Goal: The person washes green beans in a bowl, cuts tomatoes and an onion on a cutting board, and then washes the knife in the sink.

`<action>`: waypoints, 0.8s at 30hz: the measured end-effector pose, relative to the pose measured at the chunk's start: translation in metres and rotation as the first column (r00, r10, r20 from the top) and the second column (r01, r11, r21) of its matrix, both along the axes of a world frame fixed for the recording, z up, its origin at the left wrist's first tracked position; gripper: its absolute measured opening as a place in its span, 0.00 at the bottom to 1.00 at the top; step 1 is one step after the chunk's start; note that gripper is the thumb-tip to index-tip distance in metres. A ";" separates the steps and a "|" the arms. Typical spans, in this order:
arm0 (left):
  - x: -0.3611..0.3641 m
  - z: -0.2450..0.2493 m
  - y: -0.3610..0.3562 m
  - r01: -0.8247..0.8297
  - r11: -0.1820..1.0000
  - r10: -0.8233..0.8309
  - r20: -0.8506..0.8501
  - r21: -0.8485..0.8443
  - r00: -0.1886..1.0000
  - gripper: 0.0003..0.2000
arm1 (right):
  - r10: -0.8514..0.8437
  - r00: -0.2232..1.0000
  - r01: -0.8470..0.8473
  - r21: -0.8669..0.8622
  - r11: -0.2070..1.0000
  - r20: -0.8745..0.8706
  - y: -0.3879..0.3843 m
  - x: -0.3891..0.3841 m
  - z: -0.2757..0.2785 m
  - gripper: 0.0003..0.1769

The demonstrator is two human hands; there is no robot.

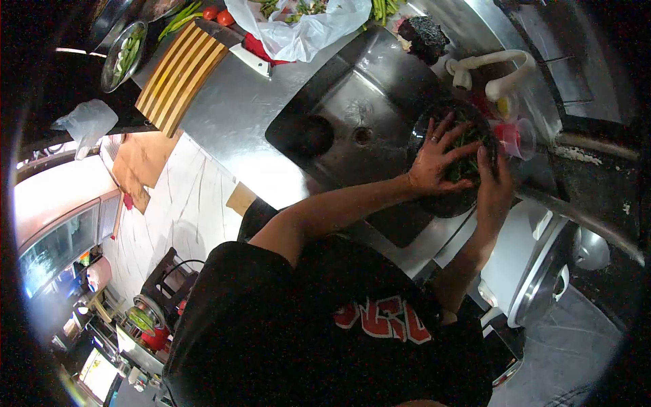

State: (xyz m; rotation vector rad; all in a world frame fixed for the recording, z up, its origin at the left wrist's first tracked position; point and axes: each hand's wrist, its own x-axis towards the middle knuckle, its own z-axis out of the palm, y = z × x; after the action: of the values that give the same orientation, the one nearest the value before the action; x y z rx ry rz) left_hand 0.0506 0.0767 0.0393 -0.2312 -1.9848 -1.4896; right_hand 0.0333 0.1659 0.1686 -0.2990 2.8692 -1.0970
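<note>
Green leafy stalks (pixel 468 146) in a dark round bowl (pixel 451 203), left hand (pixel 436 163) spread open on them, right hand (pixel 492 188) alongside, its grip unclear.

The steel counter (pixel 230 115) has an inset sink (pixel 352 108), with a dark bowl (pixel 444 203) at it. A striped board (pixel 180 71), cleaver (pixel 247 57) and plastic bag (pixel 305 27) lie alongside.

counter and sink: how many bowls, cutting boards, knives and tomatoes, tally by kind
bowls: 2, a steel bowl of greens and a dark bowl of greens
striped cutting board: 1
knife: 1
tomatoes: 2
total: 6
</note>
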 end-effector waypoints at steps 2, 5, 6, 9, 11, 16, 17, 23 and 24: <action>0.001 0.004 -0.001 -0.003 1.000 0.003 0.013 0.006 1.000 0.33 | 0.035 0.999 -0.039 0.108 0.993 0.039 -0.007 0.003 0.011 0.25; 0.000 0.005 -0.003 -0.040 0.999 0.041 -0.029 0.028 0.999 0.34 | 0.011 0.997 -0.018 0.101 0.995 0.070 -0.020 0.008 0.023 0.25; 0.000 0.003 -0.002 -0.044 0.999 0.045 -0.034 0.024 0.998 0.34 | 0.015 0.998 -0.021 0.097 0.995 0.066 -0.020 0.009 0.023 0.25; -0.002 -0.005 -0.003 -0.118 0.993 0.115 -0.081 -0.028 0.990 0.35 | 0.075 0.997 -0.073 0.095 0.993 -0.018 -0.024 0.008 0.016 0.24; 0.001 -0.005 -0.006 -0.077 0.997 0.076 -0.063 -0.012 0.995 0.36 | 0.060 0.996 -0.056 0.056 0.997 -0.068 -0.022 0.009 0.011 0.25; 0.007 -0.005 -0.010 -0.076 0.993 0.075 -0.017 -0.086 0.997 0.39 | 0.081 0.995 -0.088 0.118 0.989 0.061 -0.026 0.010 0.018 0.24; 0.008 -0.003 -0.010 -0.095 0.990 0.093 -0.027 -0.102 0.995 0.39 | 0.064 0.993 -0.071 0.082 0.994 0.095 -0.033 0.016 0.027 0.26; 0.016 0.007 -0.015 -0.132 0.987 0.128 -0.047 -0.095 0.991 0.36 | 0.095 0.989 -0.089 0.056 0.994 -0.116 -0.033 0.021 0.020 0.26; 0.017 0.009 -0.016 -0.134 0.985 0.130 -0.047 -0.107 0.990 0.36 | 0.093 0.987 -0.087 0.048 0.995 -0.128 -0.032 0.022 0.022 0.26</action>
State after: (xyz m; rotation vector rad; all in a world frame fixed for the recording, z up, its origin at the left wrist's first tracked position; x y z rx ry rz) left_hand 0.0681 0.0608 0.0484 -0.1707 -2.0125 -1.2850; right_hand 0.0553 0.1336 0.1903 -0.5109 2.9531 -1.0371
